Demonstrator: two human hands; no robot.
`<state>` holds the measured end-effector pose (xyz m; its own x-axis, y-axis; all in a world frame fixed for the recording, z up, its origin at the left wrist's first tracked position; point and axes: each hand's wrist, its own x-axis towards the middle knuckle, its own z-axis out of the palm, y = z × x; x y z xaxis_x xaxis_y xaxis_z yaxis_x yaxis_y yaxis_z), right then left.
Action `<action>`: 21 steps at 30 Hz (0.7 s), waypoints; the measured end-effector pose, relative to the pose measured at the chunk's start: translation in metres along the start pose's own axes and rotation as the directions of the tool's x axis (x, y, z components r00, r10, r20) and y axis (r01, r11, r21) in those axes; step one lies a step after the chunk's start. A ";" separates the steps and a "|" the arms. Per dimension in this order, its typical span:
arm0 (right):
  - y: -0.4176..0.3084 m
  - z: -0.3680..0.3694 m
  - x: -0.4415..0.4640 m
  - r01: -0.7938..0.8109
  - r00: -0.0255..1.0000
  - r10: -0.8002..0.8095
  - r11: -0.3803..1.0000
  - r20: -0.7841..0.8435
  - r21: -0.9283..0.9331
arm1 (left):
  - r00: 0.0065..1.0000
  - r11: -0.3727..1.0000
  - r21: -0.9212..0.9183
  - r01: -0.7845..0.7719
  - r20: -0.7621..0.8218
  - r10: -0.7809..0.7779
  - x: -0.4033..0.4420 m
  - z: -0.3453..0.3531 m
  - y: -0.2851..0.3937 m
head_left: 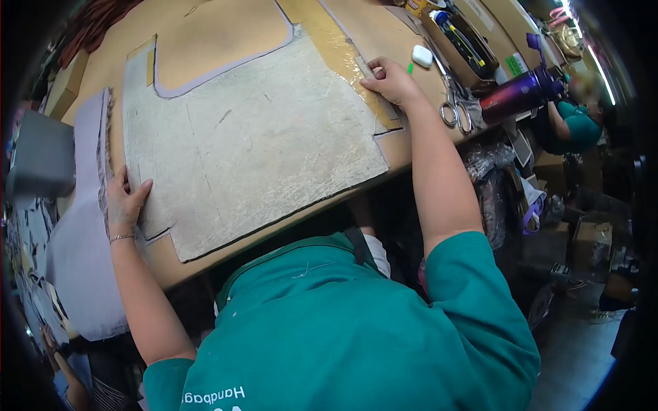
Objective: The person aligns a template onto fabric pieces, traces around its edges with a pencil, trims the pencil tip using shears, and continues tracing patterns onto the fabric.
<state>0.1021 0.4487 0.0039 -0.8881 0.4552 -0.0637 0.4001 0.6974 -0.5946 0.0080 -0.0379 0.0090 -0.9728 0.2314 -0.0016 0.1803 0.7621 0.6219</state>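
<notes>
Brown table (223, 34): under my head view, with scissors (449, 96), a white case (422, 56) and a purple bottle (519, 96) on the right.
Pale grey panel (264, 147): flat near the table's front edge, a cut-out at its far side.
Left hand (126, 205): at the panel's left edge, thumb spread from fingers.
Right hand (396, 83): fingers curled at the yellow strip (327, 42); I cannot tell whether they grip.

The panel (253, 151) lies along the near edge of the bench (384, 34), a cloth (82, 288) to its left (partly hanging past that edge). Scissors (450, 85) lie by the near right corner, left of a bottle (517, 97); behind, a case (422, 56) lies between panel and pen box (445, 49).
</notes>
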 end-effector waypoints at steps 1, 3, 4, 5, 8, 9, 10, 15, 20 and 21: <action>-0.001 0.002 -0.001 -0.004 1.000 0.004 1.000 -0.007 -0.013 | 1.000 0.999 0.034 0.004 -0.008 -0.003 0.002 0.000 -0.009; -0.002 0.004 0.000 -0.013 1.000 0.012 0.999 -0.026 -0.034 | 1.000 0.995 0.102 0.018 -0.026 -0.016 0.006 0.003 -0.021; -0.001 0.006 0.001 -0.009 0.999 0.007 0.999 -0.038 -0.048 | 0.999 0.993 0.108 0.039 -0.014 -0.038 0.008 0.002 -0.027; -0.001 0.006 0.001 -0.005 0.999 0.001 0.998 -0.051 -0.062 | 0.998 0.992 0.113 0.061 -0.003 -0.061 0.008 0.002 -0.028; -0.001 0.005 -0.001 0.018 0.998 -0.022 0.998 -0.054 -0.068 | 0.996 0.994 0.068 0.087 0.013 -0.088 0.008 0.003 -0.027; -0.001 0.005 -0.002 0.015 0.999 -0.019 0.998 -0.050 -0.065 | 0.996 0.995 0.043 0.091 0.015 -0.091 0.007 0.004 -0.026; 0.000 0.004 -0.002 0.014 0.999 -0.016 0.998 -0.045 -0.062 | 0.995 0.995 0.036 0.091 0.023 -0.092 0.006 0.004 -0.024; 0.003 0.009 -0.002 0.020 0.998 -0.022 0.999 -0.060 -0.035 | 0.995 0.991 0.090 0.098 -0.014 -0.097 0.004 0.004 -0.017; -0.004 0.001 -0.016 0.060 0.984 -0.057 0.998 -0.166 0.014 | 0.999 0.968 0.248 0.046 -0.022 -0.042 0.004 0.000 -0.012; -0.001 0.003 -0.016 0.077 0.974 -0.067 0.996 -0.217 0.036 | 0.998 0.950 0.308 0.050 -0.044 -0.038 0.001 0.000 -0.003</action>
<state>0.1152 0.4391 0.0032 -0.8426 0.5167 0.1520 0.3222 0.7097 -0.6265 0.0068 -0.0402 0.0071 -0.9845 0.1752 0.0094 0.1674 0.9217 0.3500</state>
